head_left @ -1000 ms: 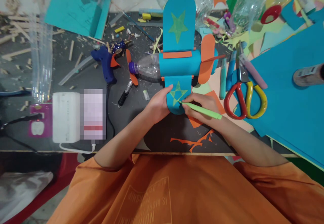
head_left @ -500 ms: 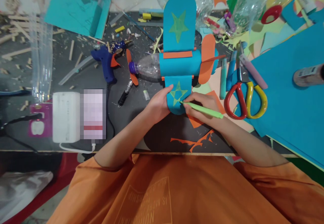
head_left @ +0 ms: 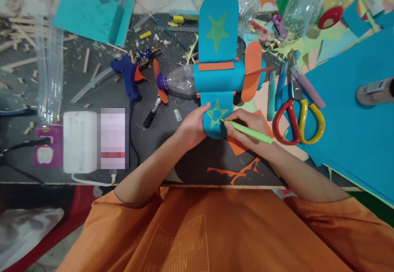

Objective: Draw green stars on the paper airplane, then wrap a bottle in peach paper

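Note:
A toy airplane (head_left: 219, 78) made from a plastic bottle and blue paper lies across the table, with orange tail pieces and an orange propeller (head_left: 161, 84) by its purple cap. My left hand (head_left: 194, 127) grips the near wing (head_left: 217, 131), thumb on top and the fingers hidden beneath. In my right hand (head_left: 246, 125) is a light green marker (head_left: 254, 133), its tip at the star (head_left: 218, 113) on that wing. This star has a blue, uncoloured middle. On the far wing, the star (head_left: 218, 30) is filled in green.
Scissors (head_left: 298, 122) with red and yellow handles lie right of the plane, on paper sheets. A blue glue gun (head_left: 129, 75), a black pen (head_left: 152, 115), a white box (head_left: 80, 142) and a phone (head_left: 113, 138) lie left. Orange scraps (head_left: 237, 171) sit near the front edge.
The marker tip has shifted slightly right and up on the near wing's star, and my right hand has moved with it. My left hand and the plane stay in place.

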A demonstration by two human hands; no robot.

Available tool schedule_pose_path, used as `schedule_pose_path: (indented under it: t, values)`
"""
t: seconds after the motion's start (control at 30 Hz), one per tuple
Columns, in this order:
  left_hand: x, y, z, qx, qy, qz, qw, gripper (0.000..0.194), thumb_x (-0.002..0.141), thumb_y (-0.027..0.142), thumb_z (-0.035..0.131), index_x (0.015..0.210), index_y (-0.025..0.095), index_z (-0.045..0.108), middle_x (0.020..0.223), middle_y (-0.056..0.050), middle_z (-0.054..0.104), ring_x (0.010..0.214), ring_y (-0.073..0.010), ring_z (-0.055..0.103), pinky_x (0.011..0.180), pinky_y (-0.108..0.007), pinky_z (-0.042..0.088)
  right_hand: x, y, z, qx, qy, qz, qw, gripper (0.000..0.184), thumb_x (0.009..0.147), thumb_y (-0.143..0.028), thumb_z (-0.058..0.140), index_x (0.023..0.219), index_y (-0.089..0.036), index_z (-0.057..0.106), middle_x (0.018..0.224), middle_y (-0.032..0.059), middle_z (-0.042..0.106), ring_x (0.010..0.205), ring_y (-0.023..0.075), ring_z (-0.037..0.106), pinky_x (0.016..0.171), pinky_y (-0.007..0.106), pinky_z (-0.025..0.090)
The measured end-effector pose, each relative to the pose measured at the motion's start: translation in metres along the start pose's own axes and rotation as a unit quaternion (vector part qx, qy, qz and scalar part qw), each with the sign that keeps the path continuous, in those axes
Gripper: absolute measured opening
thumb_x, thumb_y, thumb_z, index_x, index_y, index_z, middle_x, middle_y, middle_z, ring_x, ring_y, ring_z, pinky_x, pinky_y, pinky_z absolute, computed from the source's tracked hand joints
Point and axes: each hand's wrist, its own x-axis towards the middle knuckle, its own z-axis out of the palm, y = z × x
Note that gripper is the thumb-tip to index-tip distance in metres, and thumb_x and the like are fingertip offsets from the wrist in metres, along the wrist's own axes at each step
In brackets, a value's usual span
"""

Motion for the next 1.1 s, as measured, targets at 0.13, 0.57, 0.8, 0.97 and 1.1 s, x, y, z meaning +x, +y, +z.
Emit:
schedule_pose_path:
  t: [0.13, 0.57, 0.8, 0.97, 1.1]
  values:
    - [-0.0004, -0.0002, -0.0003, 0.007, -0.003, 0.004, 1.000, 0.044, 0.100, 0.029, 0.041, 0.130, 0.011, 0.067, 0.118, -0.013, 0.077, 0.128, -0.0293, 0.064, 0.113, -0.042, 0.046, -0.0010, 0.0012, 0.0003, 0.013, -0.019, -0.006, 1.000, 0.020, 0.092, -0.030, 0.061, 0.074, -0.022, 0.057, 0.062, -0.0013, 0.062, 0.053, 0.0115, 0.056, 0.050, 0.023, 0.042]
    - [-0.0005, 0.0000, 0.0011, -0.010, 0.012, -0.003, 1.000, 0.044, 0.098, 0.027, 0.043, 0.134, 0.013, 0.064, 0.118, -0.012, 0.077, 0.125, -0.0293, 0.066, 0.111, -0.042, 0.049, 0.0009, -0.0015, -0.0004, 0.011, -0.007, 0.020, 1.000, 0.021, 0.092, -0.033, 0.060, 0.073, -0.023, 0.057, 0.064, -0.0001, 0.064, 0.053, 0.0124, 0.053, 0.049, 0.025, 0.040]
    - [-0.0014, 0.0000, 0.0016, -0.018, 0.007, 0.001, 1.000, 0.043, 0.098, 0.028, 0.044, 0.133, 0.011, 0.065, 0.118, -0.013, 0.077, 0.126, -0.0299, 0.065, 0.112, -0.041, 0.048, 0.0010, -0.0010, 0.0002, 0.019, -0.010, 0.022, 1.000, 0.023, 0.090, -0.032, 0.062, 0.070, -0.022, 0.057, 0.061, -0.0010, 0.062, 0.051, 0.0113, 0.051, 0.048, 0.024, 0.039]
    - [-0.0012, 0.0003, 0.0036, -0.020, 0.006, -0.008, 1.000, 0.044, 0.100, 0.028, 0.040, 0.132, 0.011, 0.065, 0.116, -0.012, 0.078, 0.127, -0.0282, 0.065, 0.113, -0.041, 0.046, 0.0008, -0.0018, -0.0009, 0.062, 0.022, 0.034, 0.997, 0.027, 0.090, -0.038, 0.064, 0.070, -0.021, 0.059, 0.061, -0.0017, 0.062, 0.050, 0.0101, 0.052, 0.048, 0.023, 0.041]
    - [-0.0011, 0.0030, 0.0056, -0.021, 0.030, -0.018, 0.999, 0.043, 0.101, 0.029, 0.039, 0.130, 0.011, 0.065, 0.112, -0.012, 0.079, 0.128, -0.0283, 0.064, 0.115, -0.041, 0.045, 0.0022, -0.0036, -0.0027, 0.138, 0.052, 0.107, 0.983, 0.031, 0.091, -0.050, 0.065, 0.078, -0.022, 0.065, 0.069, 0.0004, 0.068, 0.059, 0.0124, 0.062, 0.054, 0.025, 0.051]
